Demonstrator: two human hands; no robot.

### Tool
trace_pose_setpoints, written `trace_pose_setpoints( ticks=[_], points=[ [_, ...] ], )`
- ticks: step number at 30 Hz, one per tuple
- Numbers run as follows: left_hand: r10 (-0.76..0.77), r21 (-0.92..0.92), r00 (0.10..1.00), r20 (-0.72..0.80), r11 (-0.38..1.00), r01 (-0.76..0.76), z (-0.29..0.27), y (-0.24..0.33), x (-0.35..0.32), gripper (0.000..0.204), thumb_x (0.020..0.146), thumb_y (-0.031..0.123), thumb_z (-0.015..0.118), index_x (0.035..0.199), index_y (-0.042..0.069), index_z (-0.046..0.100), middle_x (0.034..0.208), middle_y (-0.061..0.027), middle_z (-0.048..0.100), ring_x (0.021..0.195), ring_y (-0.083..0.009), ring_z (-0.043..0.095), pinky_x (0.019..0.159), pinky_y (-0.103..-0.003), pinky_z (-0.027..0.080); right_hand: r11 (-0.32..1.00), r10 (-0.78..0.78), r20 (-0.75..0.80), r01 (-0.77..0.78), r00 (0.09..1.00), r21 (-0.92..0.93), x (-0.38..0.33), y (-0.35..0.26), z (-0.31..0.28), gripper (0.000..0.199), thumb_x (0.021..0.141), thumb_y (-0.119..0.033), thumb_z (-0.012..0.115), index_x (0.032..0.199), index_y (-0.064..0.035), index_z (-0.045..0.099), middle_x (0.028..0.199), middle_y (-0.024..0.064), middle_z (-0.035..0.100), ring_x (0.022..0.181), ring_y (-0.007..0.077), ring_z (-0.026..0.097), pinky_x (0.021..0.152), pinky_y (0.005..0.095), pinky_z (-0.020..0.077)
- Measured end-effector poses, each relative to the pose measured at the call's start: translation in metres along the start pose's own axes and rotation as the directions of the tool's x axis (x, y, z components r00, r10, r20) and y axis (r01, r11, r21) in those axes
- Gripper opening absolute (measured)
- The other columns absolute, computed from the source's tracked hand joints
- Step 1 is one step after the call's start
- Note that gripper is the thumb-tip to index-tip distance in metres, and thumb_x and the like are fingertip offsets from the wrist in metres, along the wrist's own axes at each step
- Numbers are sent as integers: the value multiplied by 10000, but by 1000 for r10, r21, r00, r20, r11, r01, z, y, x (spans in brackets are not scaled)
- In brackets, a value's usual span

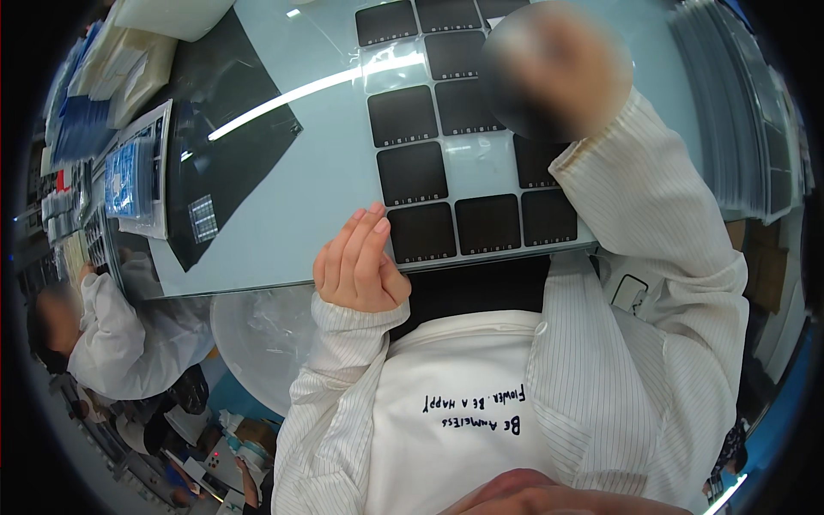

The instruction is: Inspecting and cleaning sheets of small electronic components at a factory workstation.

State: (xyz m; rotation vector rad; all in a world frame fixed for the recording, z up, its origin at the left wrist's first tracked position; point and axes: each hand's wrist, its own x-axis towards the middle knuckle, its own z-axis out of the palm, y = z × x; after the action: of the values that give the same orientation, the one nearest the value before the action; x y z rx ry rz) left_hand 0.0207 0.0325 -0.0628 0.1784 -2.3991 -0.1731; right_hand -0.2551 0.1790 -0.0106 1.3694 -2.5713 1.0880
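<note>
A clear sheet [481, 165] with rows of black squares [414, 174] lies on the glass-topped table, reaching its near edge. Two places in the rows show pale film instead of black. My left hand [365, 262] is at the table edge beside the sheet's lower left corner. Its fingers are stretched out close together, the tips by a black square, and I see nothing held. Over the sheet's upper right part is my right hand [592, 69], which is blurred. Its fingers, and anything in them, cannot be made out.
A large dark film [227, 112] lies on the table's left. Further left are blue-wrapped packs [130, 180] and stacked sheets [129, 64]. Stacked clear sheets [730, 112] stand at the right. A translucent tub [257, 335] is below the table edge, near a seated person in white [137, 343].
</note>
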Motion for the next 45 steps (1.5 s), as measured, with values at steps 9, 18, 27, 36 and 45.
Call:
trace_pose_setpoints(
  ticks=[9, 18, 27, 36, 45],
  points=[
    [-7, 16, 999, 39, 1000, 6, -2, 3, -1, 318, 829, 18, 418, 1102, 80, 570, 1085, -67, 689, 997, -210, 649, 846, -296, 426, 998, -42, 13, 43, 999, -52, 13, -18, -5, 262, 728, -228, 714, 849, -35, 586, 812, 138, 573, 707, 348, 612, 618, 386, 496],
    [5, 18, 999, 34, 1000, -5, -1, 6, 0, 306, 844, 11, 415, 1101, 84, 567, 1082, -65, 689, 994, -216, 652, 834, -296, 433, 989, 58, 31, -61, 998, 132, 7, 19, 7, 341, 761, -294, 717, 999, -69, 621, 871, 112, 667, 723, 271, 667, 662, 372, 530],
    [5, 40, 999, 40, 999, -7, -4, 5, -3, 326, 827, 0, 409, 1103, 76, 564, 1077, -77, 689, 994, -220, 656, 834, -298, 435, 941, -96, 229, 13, 969, 339, -40, -2, -22, 275, 719, -64, 708, 957, -8, 582, 818, 73, 555, 673, 143, 598, 577, 287, 469],
    [1, 51, 999, 44, 999, -3, -6, 4, -2, 319, 812, -7, 412, 1064, 75, 589, 1068, -78, 691, 986, -223, 656, 840, -300, 440, 980, -189, 262, 166, 946, 108, -52, -24, -25, 313, 657, -104, 725, 948, -43, 627, 818, 88, 565, 662, 247, 609, 583, 313, 476],
    [-9, 27, 999, 34, 1000, 8, -5, 1, -2, 285, 834, 20, 441, 1061, 82, 601, 1074, -82, 689, 970, -223, 659, 819, -302, 444, 958, -285, 140, 283, 948, 33, -7, -18, 16, 307, 750, -165, 738, 1002, -42, 612, 866, 87, 577, 677, 250, 625, 602, 320, 507]
  ],
)
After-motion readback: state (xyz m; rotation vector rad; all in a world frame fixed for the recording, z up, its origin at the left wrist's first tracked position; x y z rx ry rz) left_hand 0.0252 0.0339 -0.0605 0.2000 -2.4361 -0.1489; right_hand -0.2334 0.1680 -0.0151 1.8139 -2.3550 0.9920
